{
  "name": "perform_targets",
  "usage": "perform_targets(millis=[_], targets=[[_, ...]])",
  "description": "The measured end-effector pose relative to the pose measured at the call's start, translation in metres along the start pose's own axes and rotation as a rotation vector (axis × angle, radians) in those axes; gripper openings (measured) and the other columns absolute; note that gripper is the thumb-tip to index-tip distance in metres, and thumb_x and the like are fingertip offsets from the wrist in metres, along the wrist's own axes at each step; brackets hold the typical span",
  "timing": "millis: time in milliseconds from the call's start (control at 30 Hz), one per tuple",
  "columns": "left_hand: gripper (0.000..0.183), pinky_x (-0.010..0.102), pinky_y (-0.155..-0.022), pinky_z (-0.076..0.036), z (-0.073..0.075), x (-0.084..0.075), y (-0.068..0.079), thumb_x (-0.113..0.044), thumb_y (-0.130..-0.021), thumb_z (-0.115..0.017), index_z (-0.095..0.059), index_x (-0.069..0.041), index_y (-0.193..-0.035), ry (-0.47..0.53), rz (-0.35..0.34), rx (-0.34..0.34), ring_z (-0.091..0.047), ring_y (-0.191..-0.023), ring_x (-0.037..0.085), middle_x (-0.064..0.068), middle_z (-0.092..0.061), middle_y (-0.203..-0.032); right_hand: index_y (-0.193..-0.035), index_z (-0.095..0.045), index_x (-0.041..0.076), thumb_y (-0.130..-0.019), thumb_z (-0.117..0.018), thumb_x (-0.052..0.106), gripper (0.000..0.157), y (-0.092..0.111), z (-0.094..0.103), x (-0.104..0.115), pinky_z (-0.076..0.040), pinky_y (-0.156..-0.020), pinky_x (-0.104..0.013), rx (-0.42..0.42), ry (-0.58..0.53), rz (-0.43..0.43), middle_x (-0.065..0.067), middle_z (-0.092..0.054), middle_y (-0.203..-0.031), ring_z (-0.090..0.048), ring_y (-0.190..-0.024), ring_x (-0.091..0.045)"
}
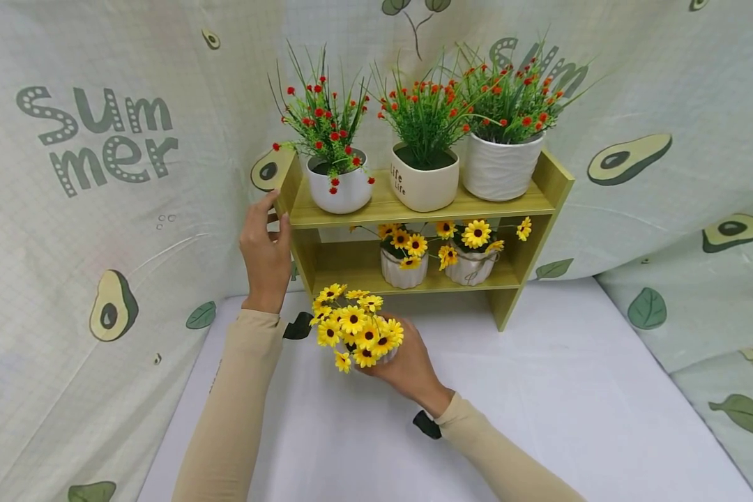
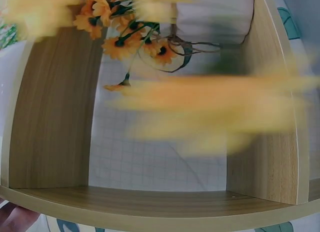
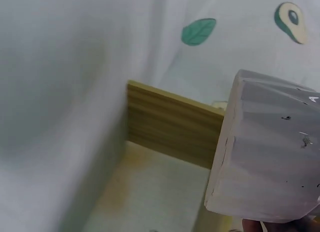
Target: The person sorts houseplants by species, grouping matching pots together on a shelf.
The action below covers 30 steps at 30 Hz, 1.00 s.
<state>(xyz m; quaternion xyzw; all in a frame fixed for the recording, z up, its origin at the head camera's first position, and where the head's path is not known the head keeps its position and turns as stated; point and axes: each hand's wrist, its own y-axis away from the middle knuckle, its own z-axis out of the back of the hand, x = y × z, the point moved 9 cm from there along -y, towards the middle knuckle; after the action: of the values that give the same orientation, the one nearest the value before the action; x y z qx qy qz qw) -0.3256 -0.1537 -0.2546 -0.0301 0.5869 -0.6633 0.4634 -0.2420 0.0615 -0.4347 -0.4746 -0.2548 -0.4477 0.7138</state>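
In the head view my right hand [image 1: 408,362] grips a potted plant of small yellow sunflowers [image 1: 354,322], in front of the shelf's lower left. Its whitish pot [image 3: 270,147] fills the right side of the right wrist view, over a few of my fingers at the bottom edge. My left hand [image 1: 266,254] rests its fingertips against the outer left side of the wooden shelf [image 1: 414,216], thumb by the front edge. Blurred yellow petals [image 2: 215,107] cross the left wrist view. Two potted sunflowers [image 1: 404,268] [image 1: 470,266] stand on the lower board, towards the middle and right.
The top board carries three white or cream pots with red-flowered grass plants [image 1: 339,185] [image 1: 425,183] [image 1: 503,167]. A curtain with avocado prints [image 1: 132,230] hangs behind and beside the shelf. Below lies a white tabletop [image 1: 539,397].
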Motion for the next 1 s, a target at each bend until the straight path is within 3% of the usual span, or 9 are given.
perform_targets(millis=[233, 500, 767, 900, 1000], targets=[[0.038, 0.041, -0.080, -0.060, 0.000, 0.002, 0.000, -0.004, -0.106, -0.062, -0.060, -0.001, -0.144, 0.004, 0.008, 0.000, -0.070, -0.108, 0.036, 0.021, -0.066, -0.131, -0.146, -0.058, 0.006, -0.073, -0.098, 0.019, 0.084, -0.021, 0.011, 0.022, -0.044, -0.107, -0.058, -0.058, 0.049, 0.055, -0.011, -0.064, -0.142, -0.056, -0.130, -0.033], [0.038, 0.026, -0.079, -0.053, 0.000, 0.001, 0.000, -0.006, -0.107, -0.061, -0.060, -0.002, -0.144, 0.000, 0.000, -0.001, -0.070, -0.108, 0.035, 0.021, -0.066, -0.131, -0.142, -0.059, 0.008, -0.075, -0.097, 0.024, 0.079, -0.047, 0.013, 0.035, -0.044, -0.110, -0.055, -0.168, 0.074, 0.118, -0.008, -0.067, -0.136, -0.061, -0.127, -0.028], [0.035, 0.015, -0.077, -0.048, 0.001, 0.001, -0.001, -0.004, -0.107, -0.060, -0.061, 0.000, -0.141, 0.022, -0.023, -0.015, -0.071, -0.106, 0.036, 0.021, -0.067, -0.130, -0.138, -0.061, 0.006, -0.072, -0.098, 0.026, 0.079, -0.067, 0.005, 0.030, -0.045, -0.110, -0.049, -0.233, 0.135, 0.062, -0.009, -0.070, -0.130, -0.064, -0.123, -0.028], [0.035, 0.014, -0.076, -0.048, 0.001, 0.002, -0.001, -0.004, -0.106, -0.060, -0.062, 0.001, -0.141, 0.026, -0.024, -0.018, -0.071, -0.106, 0.036, 0.022, -0.067, -0.130, -0.138, -0.061, 0.005, -0.073, -0.098, 0.029, 0.079, -0.075, 0.002, 0.029, -0.037, -0.121, -0.049, -0.246, 0.163, 0.061, -0.010, -0.071, -0.130, -0.065, -0.124, -0.029], [0.035, 0.013, -0.076, -0.048, 0.001, 0.002, -0.001, -0.004, -0.106, -0.060, -0.062, 0.001, -0.141, 0.032, -0.024, -0.018, -0.071, -0.106, 0.036, 0.022, -0.067, -0.130, -0.140, -0.059, 0.004, -0.073, -0.097, 0.032, 0.082, -0.078, 0.000, 0.025, -0.037, -0.120, -0.050, -0.244, 0.176, 0.027, -0.011, -0.070, -0.131, -0.063, -0.126, -0.031]])
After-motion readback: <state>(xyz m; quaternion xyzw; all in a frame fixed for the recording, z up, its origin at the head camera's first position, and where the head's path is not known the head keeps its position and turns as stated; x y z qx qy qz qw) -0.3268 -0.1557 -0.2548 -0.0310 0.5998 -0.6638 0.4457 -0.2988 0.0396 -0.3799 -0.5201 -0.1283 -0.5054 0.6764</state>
